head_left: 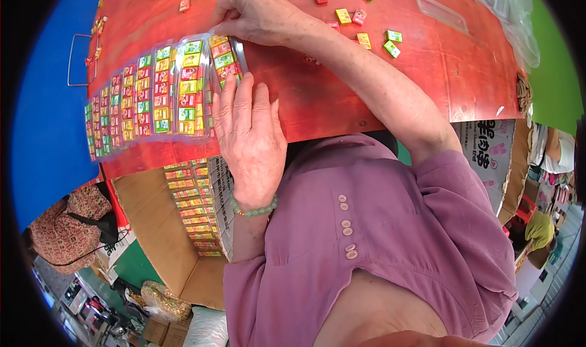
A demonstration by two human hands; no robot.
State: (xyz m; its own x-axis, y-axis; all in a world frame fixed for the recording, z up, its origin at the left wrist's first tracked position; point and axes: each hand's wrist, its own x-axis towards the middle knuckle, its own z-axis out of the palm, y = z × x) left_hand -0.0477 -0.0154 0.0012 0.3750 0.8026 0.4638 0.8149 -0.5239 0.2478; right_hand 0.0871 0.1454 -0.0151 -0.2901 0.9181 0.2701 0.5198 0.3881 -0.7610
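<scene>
Several long clear plastic trays (188, 87) lie side by side on the red table, each filled with a column of small red, yellow and green boxes. At the right end of the row is a tray (223, 58) whose clear edge stands tilted on its right side. My left hand (247, 127), with a green bead bracelet at the wrist, lies over this tray's near end, fingers stretched out and holding nothing. Thumb and fingers of my right hand (259, 16) pinch the tray's far end; the hand partly hides what is between them.
Loose small boxes (343, 16) are scattered over the far part of the red table (397, 72). An empty clear tray (442, 13) lies at the far right near plastic bags (506, 17). Below the table edge, a cardboard box (152, 225) contains more filled trays (194, 212).
</scene>
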